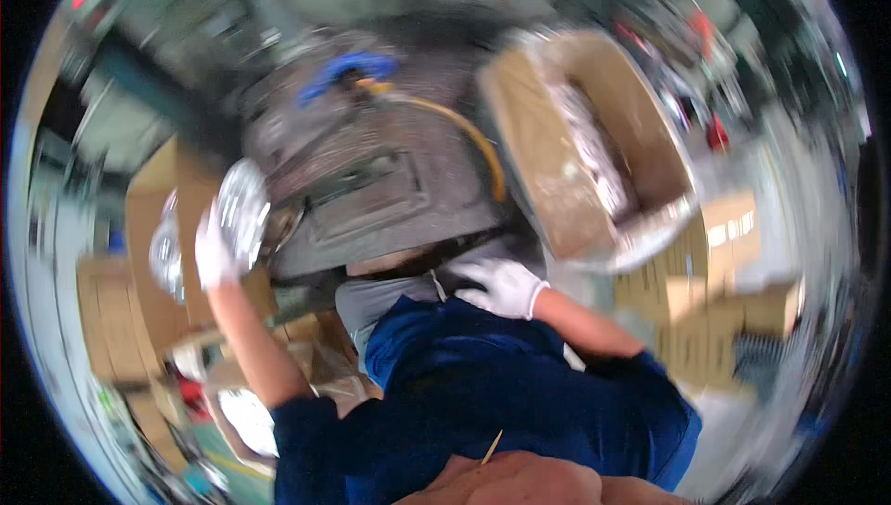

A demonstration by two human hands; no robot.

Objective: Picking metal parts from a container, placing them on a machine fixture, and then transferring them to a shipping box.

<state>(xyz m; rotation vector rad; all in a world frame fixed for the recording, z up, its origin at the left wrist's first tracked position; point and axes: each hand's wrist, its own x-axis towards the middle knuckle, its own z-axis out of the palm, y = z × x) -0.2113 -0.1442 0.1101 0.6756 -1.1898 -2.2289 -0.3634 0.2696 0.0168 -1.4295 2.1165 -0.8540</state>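
Note:
My left hand point(214, 252), in a white glove, is raised at the left beside the dark metal workbench. It grips a shiny silvery round piece point(244, 213); blur hides whether this is metal or clear plastic. A similar shiny piece point(167, 254) shows just left of that hand, against an open cardboard box point(153, 185). My right hand point(504, 288), gloved in white too, lies low over my lap at the bench's near edge. Its fingers are stretched out and hold nothing visible.
On the workbench point(445, 222) lies a blue tool point(348, 69) with a yellow hose point(464, 124). A large plastic-lined cardboard box point(529, 161) stands to the right. Stacked cartons point(687, 319) are at the lower right, and more cartons point(111, 319) at the left.

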